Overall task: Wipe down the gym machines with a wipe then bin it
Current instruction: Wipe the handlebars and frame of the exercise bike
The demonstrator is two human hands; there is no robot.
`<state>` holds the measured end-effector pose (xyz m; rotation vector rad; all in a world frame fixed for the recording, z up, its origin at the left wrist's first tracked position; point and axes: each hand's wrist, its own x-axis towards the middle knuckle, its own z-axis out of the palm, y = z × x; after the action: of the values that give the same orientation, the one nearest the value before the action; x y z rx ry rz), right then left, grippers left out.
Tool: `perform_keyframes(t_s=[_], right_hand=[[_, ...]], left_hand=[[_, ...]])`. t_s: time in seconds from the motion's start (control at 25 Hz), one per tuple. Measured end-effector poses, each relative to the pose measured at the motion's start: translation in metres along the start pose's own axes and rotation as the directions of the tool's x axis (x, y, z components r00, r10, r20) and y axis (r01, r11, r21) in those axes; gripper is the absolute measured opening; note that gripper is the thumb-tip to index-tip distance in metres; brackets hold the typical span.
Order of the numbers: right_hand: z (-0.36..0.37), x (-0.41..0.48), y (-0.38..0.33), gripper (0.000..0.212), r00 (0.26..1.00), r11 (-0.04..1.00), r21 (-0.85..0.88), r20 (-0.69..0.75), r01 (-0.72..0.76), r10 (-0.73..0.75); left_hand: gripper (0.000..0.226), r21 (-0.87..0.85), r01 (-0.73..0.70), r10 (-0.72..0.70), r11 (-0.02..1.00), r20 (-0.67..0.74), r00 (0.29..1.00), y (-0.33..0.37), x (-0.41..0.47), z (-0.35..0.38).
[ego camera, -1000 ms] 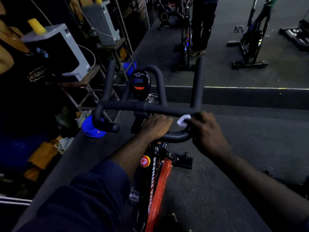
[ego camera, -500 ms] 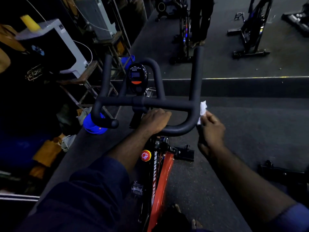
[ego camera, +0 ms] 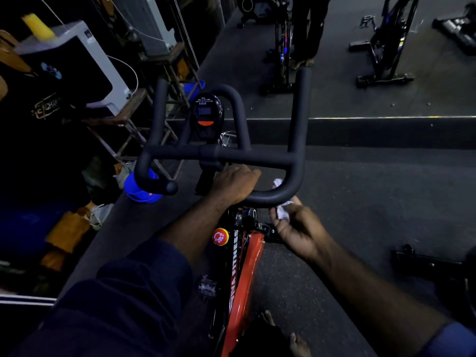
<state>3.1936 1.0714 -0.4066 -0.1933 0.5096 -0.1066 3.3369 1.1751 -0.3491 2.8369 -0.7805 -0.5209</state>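
A red and black spin bike [ego camera: 243, 274] stands in front of me with black handlebars [ego camera: 257, 158] and a small console [ego camera: 206, 117]. My left hand [ego camera: 235, 182] grips the near curved bar of the handlebars. My right hand [ego camera: 300, 228] holds a white wipe [ego camera: 283, 211] under the right bend of the bar, with the wipe wrapped round the tube so that a bit shows above it.
On the left, shelves carry a grey and black box [ego camera: 77, 70], with a blue bucket [ego camera: 140, 188] on the floor. A raised floor step [ego camera: 386, 130] runs across ahead. Other bikes [ego camera: 383, 47] and a standing person [ego camera: 306, 29] are beyond it. Another machine's base [ego camera: 427, 264] lies at the right.
My right hand with the wipe has slid from the right side of the bar's bend down to its underside. My left hand has kept its grip on the bar.
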Motion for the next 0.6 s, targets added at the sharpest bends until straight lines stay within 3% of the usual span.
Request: perform_keyframes(t_s=[0.12, 0.24, 0.4, 0.44, 0.56, 0.6], right_hand=[[0.000, -0.011, -0.003, 0.044, 0.999, 0.978, -0.208, 0.032, 0.005, 0.002], [0.002, 0.003, -0.008, 0.034, 0.994, 0.988, -0.123, -0.045, 0.095, -0.101], [0.006, 0.012, 0.057, 0.034, 0.994, 0.975, -0.201, 0.042, -0.091, 0.102], [0.012, 0.015, 0.071, 0.038, 0.989, 0.964, -0.233, 0.044, -0.128, 0.142], [0.033, 0.027, 0.086, 0.016, 0.979, 0.947, -0.257, 0.019, -0.192, 0.204], [0.035, 0.024, 0.078, 0.021, 0.976, 0.929, -0.314, 0.026, -0.198, 0.217]], left_hand=[[0.047, -0.055, 0.009, -0.009, 0.998, -0.002, 1.000, 0.001, -0.005, -0.003], [0.035, -0.240, 0.025, -0.038, 0.970, -0.053, 0.998, 0.003, -0.007, -0.003], [0.038, -0.579, 0.030, -0.100, 0.815, -0.090, 0.991, -0.005, -0.003, 0.000], [0.037, -0.613, 0.023, -0.100, 0.790, -0.093, 0.991, -0.011, 0.003, 0.005], [0.043, -0.665, 0.035, -0.081, 0.746, -0.038, 0.996, -0.015, 0.003, 0.005], [0.046, -0.664, 0.053, -0.069, 0.746, 0.002, 0.998, -0.016, 0.002, 0.002]])
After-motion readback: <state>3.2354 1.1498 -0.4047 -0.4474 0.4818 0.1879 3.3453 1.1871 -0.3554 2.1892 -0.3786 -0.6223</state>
